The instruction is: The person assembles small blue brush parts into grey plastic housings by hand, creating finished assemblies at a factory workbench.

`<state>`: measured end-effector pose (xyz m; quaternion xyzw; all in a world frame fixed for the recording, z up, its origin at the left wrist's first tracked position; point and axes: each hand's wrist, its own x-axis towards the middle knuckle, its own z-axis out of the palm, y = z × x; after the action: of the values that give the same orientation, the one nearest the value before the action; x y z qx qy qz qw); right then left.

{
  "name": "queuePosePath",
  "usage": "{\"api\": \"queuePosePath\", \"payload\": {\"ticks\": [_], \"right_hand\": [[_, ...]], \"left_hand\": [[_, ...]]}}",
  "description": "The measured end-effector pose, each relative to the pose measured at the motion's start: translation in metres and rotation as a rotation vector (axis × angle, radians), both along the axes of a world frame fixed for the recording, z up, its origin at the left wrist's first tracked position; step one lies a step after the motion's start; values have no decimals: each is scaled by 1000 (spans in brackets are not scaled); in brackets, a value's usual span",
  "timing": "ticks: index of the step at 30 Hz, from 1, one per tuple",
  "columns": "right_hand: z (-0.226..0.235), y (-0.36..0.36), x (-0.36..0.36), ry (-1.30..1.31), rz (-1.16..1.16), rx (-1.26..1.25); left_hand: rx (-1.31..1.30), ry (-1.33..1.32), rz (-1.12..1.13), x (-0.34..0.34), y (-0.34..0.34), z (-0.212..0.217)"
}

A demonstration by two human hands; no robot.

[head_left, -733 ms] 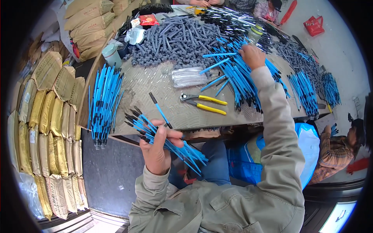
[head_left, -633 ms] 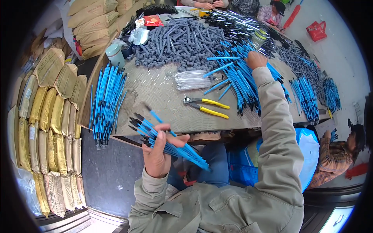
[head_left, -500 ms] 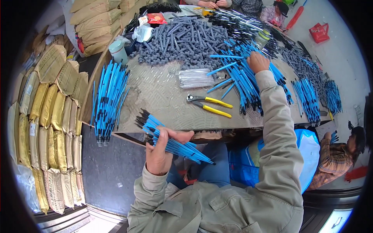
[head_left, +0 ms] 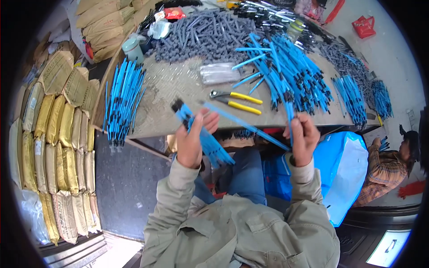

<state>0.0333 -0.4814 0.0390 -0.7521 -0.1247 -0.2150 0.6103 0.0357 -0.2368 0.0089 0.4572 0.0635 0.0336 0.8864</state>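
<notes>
My left hand [head_left: 191, 142] is closed round a bundle of thin blue rods with black tips [head_left: 209, 140], held tilted in front of the table edge. My right hand [head_left: 304, 136], at the same edge, pinches blue rods. One of them, a slanting blue rod [head_left: 246, 125], stretches left toward the bundle and is blurred by motion. Another stands upright between the fingers, and exactly how many they grip is hidden. Beyond this hand lies a large heap of blue rods [head_left: 295, 73]. Pliers with yellow handles [head_left: 237, 102] rest on the table between my hands.
Grey plastic parts [head_left: 203, 38] are piled at the back, with a clear packet [head_left: 220, 73] before them. Blue rods [head_left: 124, 96] lie at the left edge, near a pale green cup [head_left: 132, 49]. A blue bag [head_left: 330, 178] is at my right; another person [head_left: 388, 167] sits beyond.
My right hand has drawn back from the heap to the table's front edge, bringing blue rods with it. My left hand still holds its bundle, moved slightly right and turned steeper.
</notes>
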Motion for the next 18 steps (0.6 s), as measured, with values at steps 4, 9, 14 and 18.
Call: {"api": "queuePosePath", "payload": {"ticks": [4,9,14,18], "right_hand": [[-37,43,-27,106,134,61],[-65,62,-29,111,202,-37],[-63,63,-30,148,203,-59],[-58,61,-30,187,212,-55]], "left_hand": [[53,-40,-30,4,-10,6],[-86,-106,63,-4,-19,15],[112,-140,228,-1,-16,-2],[152,-218,261,2,-12,-1]]}}
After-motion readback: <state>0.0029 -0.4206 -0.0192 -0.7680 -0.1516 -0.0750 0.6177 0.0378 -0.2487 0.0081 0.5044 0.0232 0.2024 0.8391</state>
